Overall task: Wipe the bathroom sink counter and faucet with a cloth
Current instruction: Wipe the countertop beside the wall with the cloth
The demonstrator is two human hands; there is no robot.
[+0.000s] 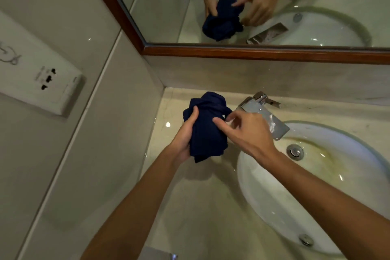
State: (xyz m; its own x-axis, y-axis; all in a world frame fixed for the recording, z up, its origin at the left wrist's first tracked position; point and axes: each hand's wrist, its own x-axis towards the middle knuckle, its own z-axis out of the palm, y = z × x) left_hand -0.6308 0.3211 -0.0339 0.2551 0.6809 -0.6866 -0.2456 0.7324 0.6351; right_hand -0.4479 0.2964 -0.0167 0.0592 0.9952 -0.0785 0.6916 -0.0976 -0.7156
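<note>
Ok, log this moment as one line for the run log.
phase: bunching cloth | left hand: holds dark blue cloth above counter | right hand: pinches cloth | faucet: untouched

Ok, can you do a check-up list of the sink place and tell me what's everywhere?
Surface: glossy beige marble counter, shiny highlights.
Job's things: crumpled dark blue cloth held above the counter; square chrome faucet; white oval basin with yellowish staining by the drain.
Clutter: nothing seen.
Hands: left hand grips the cloth; right hand pinches its edge.
Cables: nothing seen.
Surroundings: wood-framed mirror; white wall socket.
</note>
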